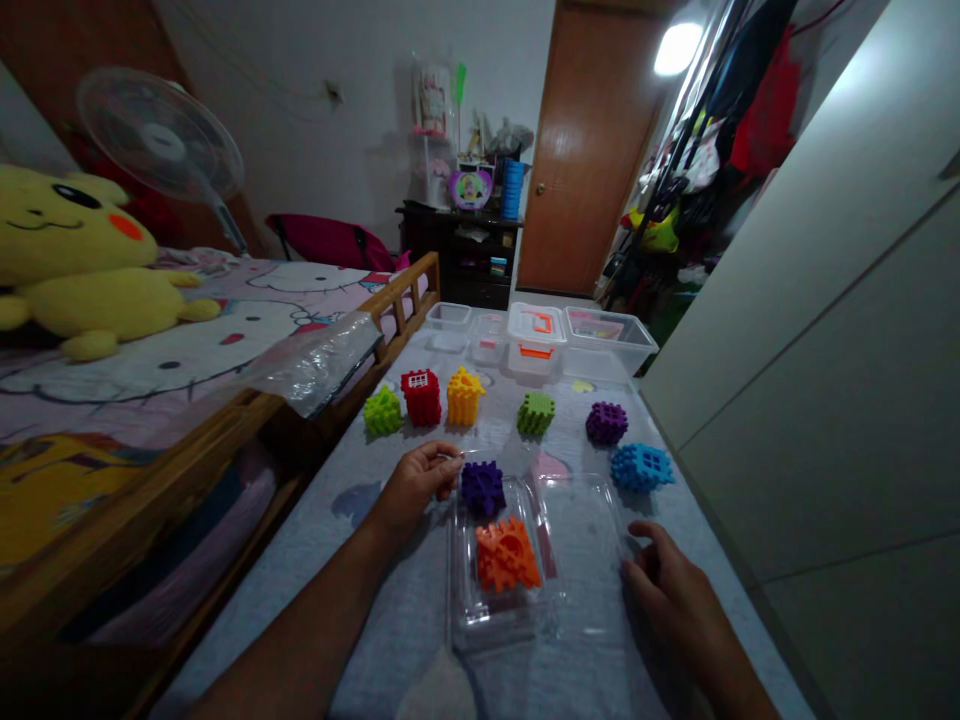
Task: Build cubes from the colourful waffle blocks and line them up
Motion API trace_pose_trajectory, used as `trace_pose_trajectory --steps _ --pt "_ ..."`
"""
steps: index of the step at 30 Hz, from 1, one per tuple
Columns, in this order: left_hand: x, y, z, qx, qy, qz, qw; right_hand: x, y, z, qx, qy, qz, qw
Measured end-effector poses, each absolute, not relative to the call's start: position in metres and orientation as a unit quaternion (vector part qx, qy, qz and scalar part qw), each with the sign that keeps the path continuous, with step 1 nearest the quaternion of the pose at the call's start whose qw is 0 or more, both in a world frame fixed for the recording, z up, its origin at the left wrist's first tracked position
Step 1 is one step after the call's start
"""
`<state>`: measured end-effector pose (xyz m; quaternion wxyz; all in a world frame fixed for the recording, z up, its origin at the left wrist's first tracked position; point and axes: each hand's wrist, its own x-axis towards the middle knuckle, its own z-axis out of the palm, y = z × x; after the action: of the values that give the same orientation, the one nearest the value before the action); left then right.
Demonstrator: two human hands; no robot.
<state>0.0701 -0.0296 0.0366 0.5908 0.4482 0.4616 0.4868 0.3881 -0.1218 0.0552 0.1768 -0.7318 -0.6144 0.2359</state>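
A clear plastic clamshell box (469, 610) lies opened flat on the cloth-covered table in front of me. In its left half sit a dark purple block (484, 488) and, nearer to me, an orange block (508, 555), both with toothed edges. My left hand (426, 480) has its thumb and fingers pinched together at the far left corner of the box, beside the purple block. At the right edge of the box's lid (585, 560), which holds nothing, my right hand (667, 585) has its thumb and curled fingers closed on the rim.
Beyond the box stand lime (383, 411), red (421, 398), yellow (465, 397), green (535, 414), purple (607, 424) and blue (642, 468) toothed blocks. Clear tubs (609, 335) and a box with orange latches (535, 350) line the far end. A wooden bed rail (397, 318) borders the left.
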Motion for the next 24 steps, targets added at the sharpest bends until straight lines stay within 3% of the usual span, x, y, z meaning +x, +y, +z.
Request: trace_pose_trajectory --steps 11,16,24 --pt "0.069 -0.027 0.034 0.407 0.451 0.512 0.607 0.42 -0.139 0.084 -0.741 -0.465 0.303 0.378" --pt "0.071 -0.029 0.042 0.398 0.44 0.516 0.617 0.393 -0.124 0.102 -0.682 -0.449 0.345 0.463" --pt "0.068 -0.031 0.042 0.357 0.414 0.523 0.654 0.301 -0.082 0.085 -0.607 -0.494 0.442 0.438"
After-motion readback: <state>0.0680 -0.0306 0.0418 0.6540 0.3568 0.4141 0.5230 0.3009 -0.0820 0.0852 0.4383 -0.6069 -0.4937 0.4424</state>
